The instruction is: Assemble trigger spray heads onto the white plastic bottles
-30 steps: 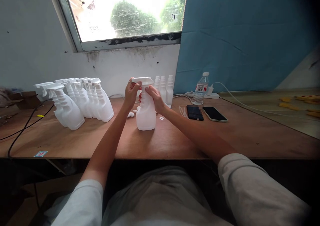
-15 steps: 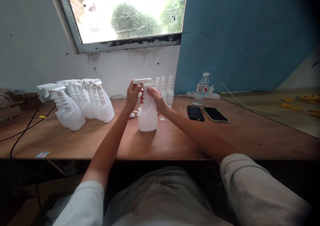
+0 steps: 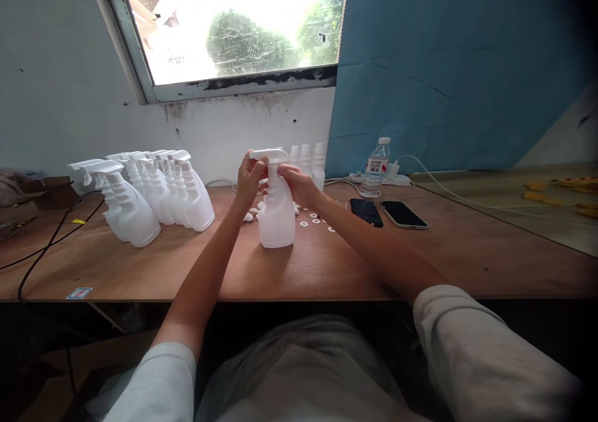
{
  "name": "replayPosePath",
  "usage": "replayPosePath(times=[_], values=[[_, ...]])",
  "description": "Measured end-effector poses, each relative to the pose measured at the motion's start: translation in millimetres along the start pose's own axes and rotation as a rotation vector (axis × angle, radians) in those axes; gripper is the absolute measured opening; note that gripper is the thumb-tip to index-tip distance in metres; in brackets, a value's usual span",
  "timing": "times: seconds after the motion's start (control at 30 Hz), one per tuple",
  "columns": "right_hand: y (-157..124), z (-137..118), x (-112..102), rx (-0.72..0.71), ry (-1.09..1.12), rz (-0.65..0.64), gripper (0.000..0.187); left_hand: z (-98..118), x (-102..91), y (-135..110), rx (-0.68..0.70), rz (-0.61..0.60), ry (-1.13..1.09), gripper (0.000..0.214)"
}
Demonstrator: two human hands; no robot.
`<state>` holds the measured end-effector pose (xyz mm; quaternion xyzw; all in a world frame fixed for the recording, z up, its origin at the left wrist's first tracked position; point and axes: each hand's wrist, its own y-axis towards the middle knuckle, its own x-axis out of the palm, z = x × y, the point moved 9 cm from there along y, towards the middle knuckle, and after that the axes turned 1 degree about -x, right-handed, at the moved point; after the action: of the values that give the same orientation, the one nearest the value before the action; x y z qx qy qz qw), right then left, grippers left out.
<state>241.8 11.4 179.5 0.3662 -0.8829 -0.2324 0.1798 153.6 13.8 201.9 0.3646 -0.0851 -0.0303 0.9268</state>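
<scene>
A white spray bottle (image 3: 276, 220) stands upright on the wooden table (image 3: 299, 279) in front of me. Its trigger sprayer head (image 3: 271, 155) sits on the neck, nozzle pointing left. My left hand (image 3: 251, 176) is closed around the nozzle side of the head, thumb in front. On the other side, my right hand (image 3: 299, 182) pinches the collar at the neck with thumb and fingers; some fingertips are hidden behind the bottle. Small white parts (image 3: 255, 212) and several flat white washers (image 3: 304, 223) lie around and behind the bottle.
Several spray bottles with heads (image 3: 140, 207) stand in a group at left. Headless bottles (image 3: 318, 164) stand by the wall. To the right are a water bottle (image 3: 376, 167), two phones (image 3: 405, 215) and a power strip (image 3: 397, 179). A black cable (image 3: 51, 241) crosses the left side.
My right hand has shifted from the bottle's upper neck, turning outward at the collar, and its wrist has moved right. More washers show beneath it. The left hand keeps its grip.
</scene>
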Motion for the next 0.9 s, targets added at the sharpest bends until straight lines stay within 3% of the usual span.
replayPosePath(times=[0.13,0.27,0.37,0.63,0.77,0.9], values=[[1,4,-2,-0.03,-0.021,0.056,0.04,5,-3.4,1,0.08,0.025,-0.011,0.027],[2,4,-3,-0.074,-0.06,0.117,0.041,2,-5.1,2,0.071,0.033,0.01,0.026],[3,3,0,-0.055,-0.051,0.084,0.037,-1,-6.3,2,0.059,0.053,0.026,0.024],[0,17,2,0.255,0.016,-0.113,0.034,9,-1.5,-12,0.061,0.023,0.068,0.031],[-1,13,1,0.188,-0.063,-0.085,0.035,-3,-4.5,-27,0.003,-0.013,0.096,0.041],[-5,10,7,0.134,-0.132,-0.081,0.04,-31,-12.3,-49,-0.047,-0.075,0.11,0.056]])
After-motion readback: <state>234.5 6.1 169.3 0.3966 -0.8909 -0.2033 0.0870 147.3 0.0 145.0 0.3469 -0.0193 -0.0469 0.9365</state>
